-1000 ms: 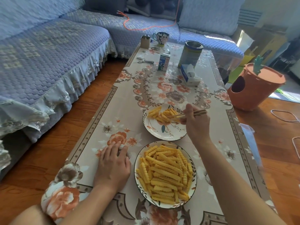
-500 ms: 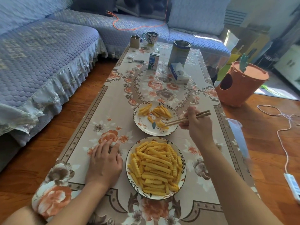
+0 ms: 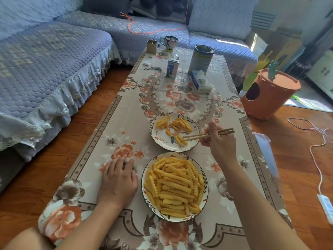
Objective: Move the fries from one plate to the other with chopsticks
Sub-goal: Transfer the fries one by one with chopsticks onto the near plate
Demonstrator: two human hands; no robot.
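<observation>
A long low table under a beige cloth printed with orange and brown flowers runs away toward twelve o'clock, standing on a reddish wood floor. A blue quilted sofa wraps the nine to twelve o'clock side; an orange bin sits at two o'clock, and a white cable trails to a power strip at three to four o'clock. At the table's far end stand a mug, a milk carton, a tin can and a tissue pack. The near plate holds a heap of crinkle fries; the far plate, just beyond it, carries a few fries. The right hand grips the chopsticks, fingers curled round them, their tips over the far plate beside a fry. The left hand lies flat on the cloth, fingers straight, at nine o'clock of the near plate.
</observation>
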